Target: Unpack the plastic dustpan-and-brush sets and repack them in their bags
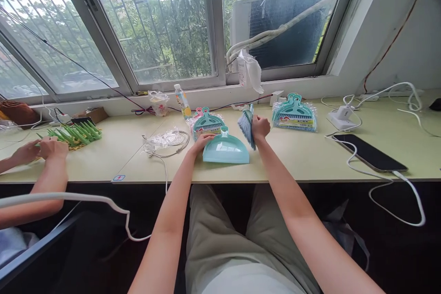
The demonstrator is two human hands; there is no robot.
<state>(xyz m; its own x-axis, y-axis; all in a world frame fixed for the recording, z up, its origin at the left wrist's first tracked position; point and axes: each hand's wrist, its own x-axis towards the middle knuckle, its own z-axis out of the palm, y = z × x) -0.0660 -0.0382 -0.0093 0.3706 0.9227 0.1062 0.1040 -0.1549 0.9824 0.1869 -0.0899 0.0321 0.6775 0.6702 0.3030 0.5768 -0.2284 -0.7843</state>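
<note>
A light turquoise dustpan (225, 150) stands near the table's front edge, its handle pointing away from me. My left hand (203, 142) grips it at its left side; the fingertips are partly hidden behind it. In my right hand (261, 127) is a small hand brush (246, 126) with blue-grey bristles, held upright just right of the dustpan. The bristles face left, and the fist covers part of the brush. Behind the dustpan lies a wrapped dustpan-and-brush set (207, 121). Another wrapped set (295, 115) sits to the right, beyond my right hand.
A phone (371, 152) with a white cable lies at right, near a charger (341, 117). A juice bottle (182, 101), a plastic bag (165, 141) and a coiled cable (179, 144) are at left. Farther left, another person's hands (51, 148) handle green items (74, 134).
</note>
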